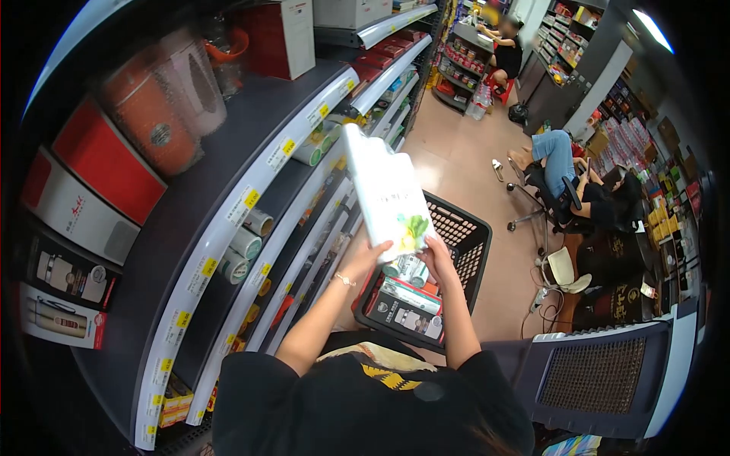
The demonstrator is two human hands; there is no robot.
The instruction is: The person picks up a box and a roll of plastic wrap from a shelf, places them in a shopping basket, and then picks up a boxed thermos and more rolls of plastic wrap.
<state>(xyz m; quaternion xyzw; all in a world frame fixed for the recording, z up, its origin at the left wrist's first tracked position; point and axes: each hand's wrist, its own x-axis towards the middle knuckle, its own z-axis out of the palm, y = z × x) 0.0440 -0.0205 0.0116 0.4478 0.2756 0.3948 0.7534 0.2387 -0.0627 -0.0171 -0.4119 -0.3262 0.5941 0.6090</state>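
Both hands hold a white package [391,197] with a green and yellow picture near its lower end and a notched upper end. Bright glare hides most of its print. My left hand [371,257] grips the lower left side, and my right hand [437,262] grips the lower right corner. Below the package stands a black shopping basket [477,242]. Inside it lie a dark box [403,315] with a cup pictured on it, a white and green box [411,295], and green-and-white cylinders [417,272] partly hidden by my hands.
At left, tiered shelves [251,178] with price tags hold boxed cups [65,270] and wrapped orange containers [152,114]. A person [559,163] sits in an office chair at right; another person [508,57] is at the far counter. A white stool-like object [563,270] and cables lie on the floor.
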